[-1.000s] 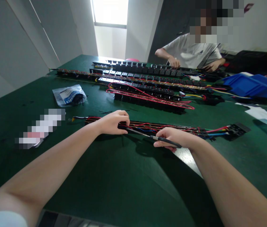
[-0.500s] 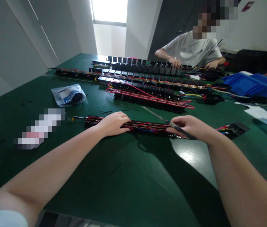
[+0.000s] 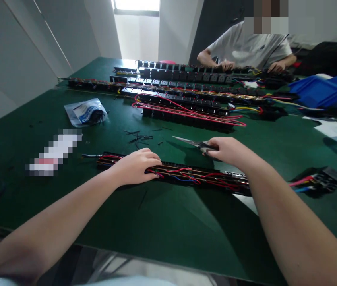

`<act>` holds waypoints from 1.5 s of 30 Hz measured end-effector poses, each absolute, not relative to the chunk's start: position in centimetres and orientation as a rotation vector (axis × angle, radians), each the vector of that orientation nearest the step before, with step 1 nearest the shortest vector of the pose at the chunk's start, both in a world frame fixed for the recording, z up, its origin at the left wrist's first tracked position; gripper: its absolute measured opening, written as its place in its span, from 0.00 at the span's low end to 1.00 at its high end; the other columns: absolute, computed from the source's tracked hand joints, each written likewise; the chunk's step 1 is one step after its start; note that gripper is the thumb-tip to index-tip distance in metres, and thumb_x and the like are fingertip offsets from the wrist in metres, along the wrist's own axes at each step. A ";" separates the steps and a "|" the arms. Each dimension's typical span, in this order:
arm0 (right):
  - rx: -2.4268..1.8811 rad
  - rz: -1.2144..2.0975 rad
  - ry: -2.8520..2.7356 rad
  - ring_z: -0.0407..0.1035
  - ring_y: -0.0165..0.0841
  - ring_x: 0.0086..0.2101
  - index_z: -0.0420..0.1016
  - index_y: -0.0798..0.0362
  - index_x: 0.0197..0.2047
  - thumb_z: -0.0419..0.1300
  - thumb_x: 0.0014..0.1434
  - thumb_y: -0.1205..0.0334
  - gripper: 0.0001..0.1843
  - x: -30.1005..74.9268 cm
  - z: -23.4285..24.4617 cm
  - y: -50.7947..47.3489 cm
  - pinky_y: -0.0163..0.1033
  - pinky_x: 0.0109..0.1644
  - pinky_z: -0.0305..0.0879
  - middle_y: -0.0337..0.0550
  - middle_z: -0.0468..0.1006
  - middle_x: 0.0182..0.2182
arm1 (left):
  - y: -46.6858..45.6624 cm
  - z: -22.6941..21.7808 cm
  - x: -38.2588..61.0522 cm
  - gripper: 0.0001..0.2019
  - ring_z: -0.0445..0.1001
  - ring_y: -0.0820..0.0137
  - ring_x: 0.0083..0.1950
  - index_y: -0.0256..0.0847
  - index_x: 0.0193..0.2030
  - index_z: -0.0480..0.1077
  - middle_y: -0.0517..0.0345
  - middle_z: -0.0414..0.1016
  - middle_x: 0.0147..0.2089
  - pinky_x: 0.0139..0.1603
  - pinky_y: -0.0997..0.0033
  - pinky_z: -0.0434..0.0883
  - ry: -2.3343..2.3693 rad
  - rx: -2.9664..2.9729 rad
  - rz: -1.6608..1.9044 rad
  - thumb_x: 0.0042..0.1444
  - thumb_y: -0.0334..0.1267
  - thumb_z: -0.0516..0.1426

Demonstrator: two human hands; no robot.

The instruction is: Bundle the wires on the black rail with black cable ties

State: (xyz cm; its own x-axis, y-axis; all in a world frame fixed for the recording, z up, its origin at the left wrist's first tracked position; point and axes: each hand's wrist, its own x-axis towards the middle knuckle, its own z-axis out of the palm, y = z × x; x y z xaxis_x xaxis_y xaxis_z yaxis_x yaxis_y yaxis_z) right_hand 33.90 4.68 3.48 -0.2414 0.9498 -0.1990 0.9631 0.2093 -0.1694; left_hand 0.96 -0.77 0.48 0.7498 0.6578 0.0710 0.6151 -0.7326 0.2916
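A long black strip housing [image 3: 183, 173] with red, blue and copper-coloured wiring lies across the table in front of me. My left hand [image 3: 140, 165] is closed around it left of its middle, fingers over the far edge and thumb on the near side. Beyond the strip, my right hand [image 3: 226, 150] grips a pair of scissors [image 3: 188, 142] by the handles. Their blades point left, just above the table. At the strip's right end, pink and blue wires run to a black connector block [image 3: 325, 180]. Several thin black offcuts [image 3: 138, 138] lie behind my left hand.
Several socket strips [image 3: 174, 87] with wiring lie in rows across the back. A clear bag [image 3: 86, 112] with black pieces sits at left. Blue bins [image 3: 326, 91] stand at right. Across the table, a person in a white shirt [image 3: 240, 47] has their hands at the farthest strips.
My right hand has lifted off the strip and moved beyond it with the scissors, blades now pointing left. The strip sits nearer to me in view; my left hand stays on it.
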 end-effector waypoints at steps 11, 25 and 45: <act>1.753 -0.393 2.491 0.72 0.39 0.38 0.81 0.54 0.45 0.61 0.60 0.54 0.15 33.1 2.5 3.4 0.38 0.37 0.62 0.49 0.80 0.40 | -1.8 0.5 1.8 0.18 0.72 0.60 0.58 0.40 0.56 0.74 0.50 0.76 0.57 0.61 0.57 0.72 0.927 2.736 0.232 0.62 0.44 0.58; 1.740 -0.292 2.635 0.70 0.38 0.38 0.75 0.54 0.43 0.58 0.64 0.54 0.13 33.0 0.7 3.8 0.40 0.40 0.64 0.49 0.76 0.42 | -2.3 0.4 1.8 0.24 0.75 0.56 0.54 0.36 0.58 0.73 0.45 0.79 0.53 0.55 0.53 0.75 1.096 2.765 0.209 0.61 0.50 0.59; 1.218 -0.672 2.939 0.70 0.46 0.51 0.70 0.51 0.56 0.70 0.52 0.54 0.30 26.0 2.1 -2.4 0.49 0.55 0.68 0.50 0.76 0.51 | -0.2 3.1 2.1 0.23 0.77 0.61 0.48 0.45 0.52 0.73 0.54 0.79 0.48 0.46 0.65 0.72 1.041 2.496 0.012 0.57 0.57 0.61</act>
State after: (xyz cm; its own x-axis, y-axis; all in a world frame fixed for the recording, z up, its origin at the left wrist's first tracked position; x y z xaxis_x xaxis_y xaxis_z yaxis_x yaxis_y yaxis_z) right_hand 26.01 -2.35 2.09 -0.7144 0.6976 -0.0548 0.6522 0.6354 -0.4134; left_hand 2.06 -0.20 3.08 0.7176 0.6790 -0.1550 0.6752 -0.6235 0.3942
